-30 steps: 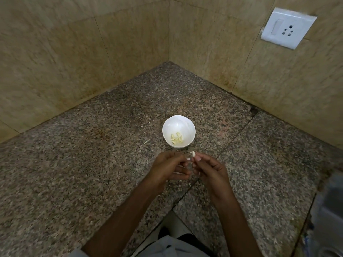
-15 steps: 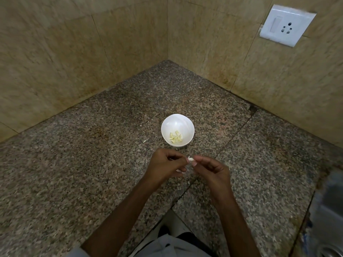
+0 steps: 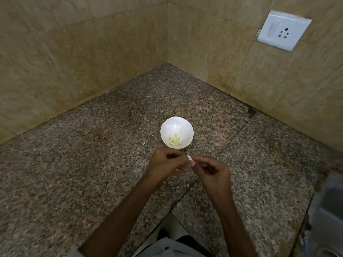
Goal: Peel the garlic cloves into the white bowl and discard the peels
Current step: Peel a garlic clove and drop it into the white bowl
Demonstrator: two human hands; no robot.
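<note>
A small white bowl (image 3: 182,124) stands on the granite counter and holds several peeled garlic cloves (image 3: 174,140). Just in front of it, my left hand (image 3: 165,165) and my right hand (image 3: 211,170) meet over the counter. Both pinch one small white garlic clove (image 3: 189,157) between their fingertips. The other fingers of each hand are curled in. Whether skin still covers the clove is too small to tell.
The speckled granite counter (image 3: 92,173) fills a corner between two beige stone walls. A white socket plate (image 3: 284,30) sits on the right wall. Small peel scraps (image 3: 143,144) lie left of the bowl. A sink edge (image 3: 326,219) shows at the lower right.
My hands have stayed together in front of the bowl. The clove has dropped slightly from above the fingertips to between them.
</note>
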